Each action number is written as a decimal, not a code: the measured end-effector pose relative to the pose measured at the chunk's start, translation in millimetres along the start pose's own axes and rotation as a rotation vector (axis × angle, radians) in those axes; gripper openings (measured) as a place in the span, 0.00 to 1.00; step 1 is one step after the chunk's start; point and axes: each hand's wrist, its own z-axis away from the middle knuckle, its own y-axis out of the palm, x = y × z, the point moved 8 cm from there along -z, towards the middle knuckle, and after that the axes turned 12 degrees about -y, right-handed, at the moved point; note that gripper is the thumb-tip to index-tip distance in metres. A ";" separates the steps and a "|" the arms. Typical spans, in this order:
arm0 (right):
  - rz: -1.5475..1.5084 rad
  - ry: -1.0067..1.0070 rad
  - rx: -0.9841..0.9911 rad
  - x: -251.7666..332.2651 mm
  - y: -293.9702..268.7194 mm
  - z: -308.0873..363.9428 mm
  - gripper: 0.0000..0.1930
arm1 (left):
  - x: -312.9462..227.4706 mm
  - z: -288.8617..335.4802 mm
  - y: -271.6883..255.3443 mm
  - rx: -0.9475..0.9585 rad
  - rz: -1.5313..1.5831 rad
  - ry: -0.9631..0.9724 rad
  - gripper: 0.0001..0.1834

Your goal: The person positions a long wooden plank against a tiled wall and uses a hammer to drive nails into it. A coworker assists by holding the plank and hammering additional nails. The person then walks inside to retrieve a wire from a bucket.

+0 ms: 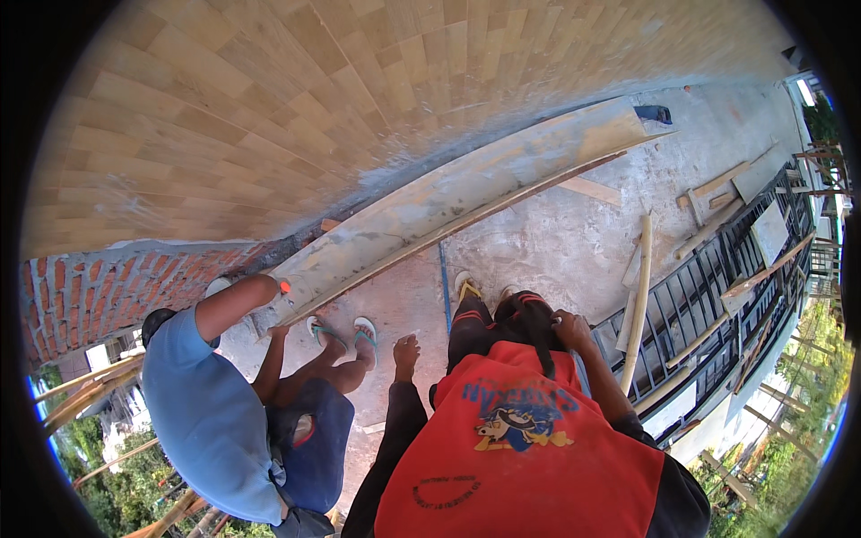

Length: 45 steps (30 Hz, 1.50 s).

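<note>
Panel [448, 206] lies beyond the half-wide left grip [406, 352]; right grip [571, 330], I cannot tell.

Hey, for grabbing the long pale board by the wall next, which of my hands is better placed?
Probably your left hand: it looks empty and sits nearer the pale board. Your right hand is farther off, close to the dark strap, and what it grips is unclear.
</note>
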 end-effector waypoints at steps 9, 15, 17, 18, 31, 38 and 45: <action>-0.447 0.087 0.147 23.3 -6.7 -15.8 0.13 | -78.0 18.7 28.2 -0.319 -0.549 0.302 0.21; -0.297 -0.095 -0.019 1.8 32.9 -130.9 0.15 | -151.4 18.4 131.5 -0.196 -0.803 0.535 0.24; -0.191 -0.093 -0.122 -15.6 50.4 -176.5 0.16 | -174.5 -0.1 169.6 -0.204 -0.914 0.699 0.26; -0.245 -0.088 -0.221 -24.8 54.8 -200.3 0.18 | -184.3 -16.1 186.2 -0.201 -0.989 0.741 0.27; -0.157 -0.402 -0.800 -86.3 101.1 -440.5 0.09 | -241.1 -176.1 286.4 -0.595 -1.310 1.341 0.21; -0.096 -0.557 -0.859 -72.2 89.0 -442.1 0.11 | -250.1 -159.9 292.1 -0.837 -1.291 1.559 0.24; -0.076 -0.283 -0.720 -80.4 63.0 -395.9 0.20 | -246.5 -165.1 291.5 -0.790 -1.268 1.488 0.27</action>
